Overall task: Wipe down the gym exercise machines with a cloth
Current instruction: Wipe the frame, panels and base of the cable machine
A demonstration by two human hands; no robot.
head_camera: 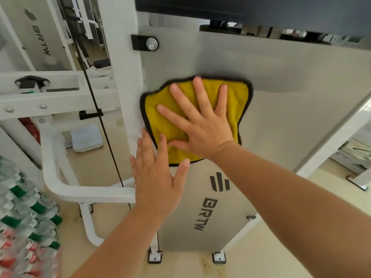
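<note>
Head view, nearest first: two bare forearms reach up toward the grey panel [291,87] of a gym machine. The left hand [154,177] lies flat at the panel's left edge, its fingers [147,145] straight and close together, holding nothing. The thumb tip reaches the cloth's lower hem. It probably steadies the body while the other arm works, though I cannot tell how hard it leans.

Higher on the panel, the right hand [202,127] presses the cloth [236,97] flat with the palm. Its fingers [200,93] are spread wide and straight, which covers more cloth and stops it slipping down the upright face.

The cloth is mustard yellow and soft-piled with a dark stitched border. It is spread open rather than bunched, sitting at the panel's left side above the printed logo [219,181]. One corner overlaps the white post [124,57] bordering the panel.

At the panel's top left corner a bolt [152,44] sits in a black bracket. Left of the panel are a dark cable [96,101] and, lower down, packed bottles [24,217].
</note>
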